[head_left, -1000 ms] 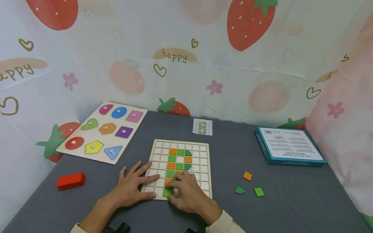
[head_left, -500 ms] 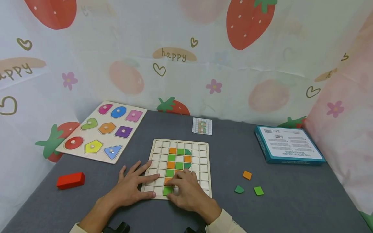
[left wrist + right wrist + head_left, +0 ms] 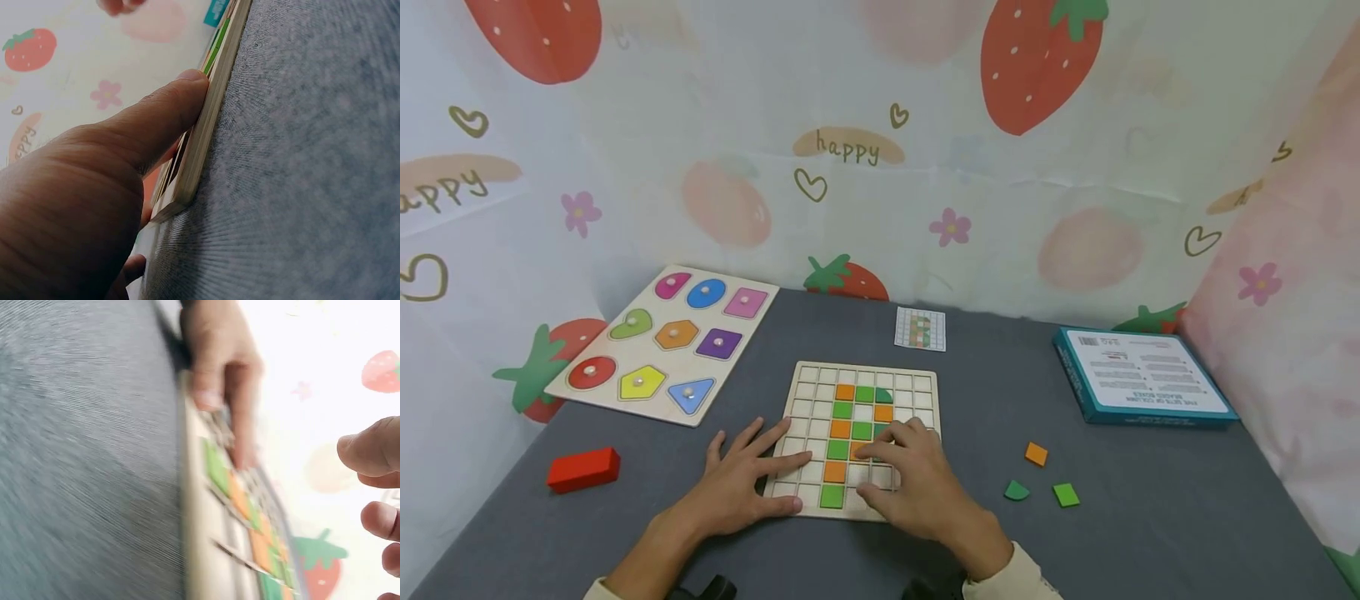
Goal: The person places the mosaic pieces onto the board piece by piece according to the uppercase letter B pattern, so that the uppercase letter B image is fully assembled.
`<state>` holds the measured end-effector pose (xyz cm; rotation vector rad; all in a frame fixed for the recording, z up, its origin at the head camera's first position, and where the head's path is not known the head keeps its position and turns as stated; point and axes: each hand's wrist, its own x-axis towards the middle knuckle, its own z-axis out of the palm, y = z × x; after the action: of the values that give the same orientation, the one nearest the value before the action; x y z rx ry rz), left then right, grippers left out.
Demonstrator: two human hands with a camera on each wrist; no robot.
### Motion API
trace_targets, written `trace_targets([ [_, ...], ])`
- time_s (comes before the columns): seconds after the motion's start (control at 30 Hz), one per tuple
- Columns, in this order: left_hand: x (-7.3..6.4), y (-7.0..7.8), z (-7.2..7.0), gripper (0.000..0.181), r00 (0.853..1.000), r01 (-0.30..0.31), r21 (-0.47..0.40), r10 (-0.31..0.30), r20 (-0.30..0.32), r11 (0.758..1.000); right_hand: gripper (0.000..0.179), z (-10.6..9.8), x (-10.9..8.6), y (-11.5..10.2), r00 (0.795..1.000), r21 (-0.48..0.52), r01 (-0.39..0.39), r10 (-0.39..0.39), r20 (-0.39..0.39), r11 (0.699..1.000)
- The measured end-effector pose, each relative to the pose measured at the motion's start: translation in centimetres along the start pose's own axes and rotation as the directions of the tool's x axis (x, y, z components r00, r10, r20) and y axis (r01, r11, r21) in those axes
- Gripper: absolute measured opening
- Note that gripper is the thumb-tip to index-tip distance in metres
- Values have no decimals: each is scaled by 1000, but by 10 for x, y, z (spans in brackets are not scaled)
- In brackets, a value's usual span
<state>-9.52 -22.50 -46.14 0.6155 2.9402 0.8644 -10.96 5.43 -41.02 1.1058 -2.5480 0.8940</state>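
A wooden grid board lies on the table, bearing orange, light green and dark green tiles in several cells. My left hand rests on its left side with fingers spread, the thumb pressing the near edge beside a green tile. Over the board's lower right hovers my right hand, fingers loosely bent and holding nothing; in the right wrist view its fingertips are apart from the board. That hand hides some cells on the right side.
Loose on the right lie an orange tile, a dark green quarter-round tile and a green tile. A pattern card lies behind the board. Around it are a knobbed shape puzzle, a red block and a teal box.
My right hand has lifted off the board's lower middle and shifted right and slightly away, uncovering the orange and green tiles there. The left hand stays put.
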Motion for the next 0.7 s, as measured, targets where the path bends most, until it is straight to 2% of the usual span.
trace_targets([
  [0.13, 0, 0, 0, 63, 1000, 5, -5, -5, 9, 1000, 33, -22, -4, 5, 998, -2, 17, -17, -61, 1000],
  [0.4, 1, -1, -1, 64, 1000, 19, -8, -19, 24, 1000, 37, -60, -22, 20, 986, -39, -36, 30, -163, 999],
  [0.7, 0, -1, -2, 64, 999, 23, -7, -23, 36, 1000, 42, -89, -41, 42, 977, -115, -39, 13, -211, 993],
])
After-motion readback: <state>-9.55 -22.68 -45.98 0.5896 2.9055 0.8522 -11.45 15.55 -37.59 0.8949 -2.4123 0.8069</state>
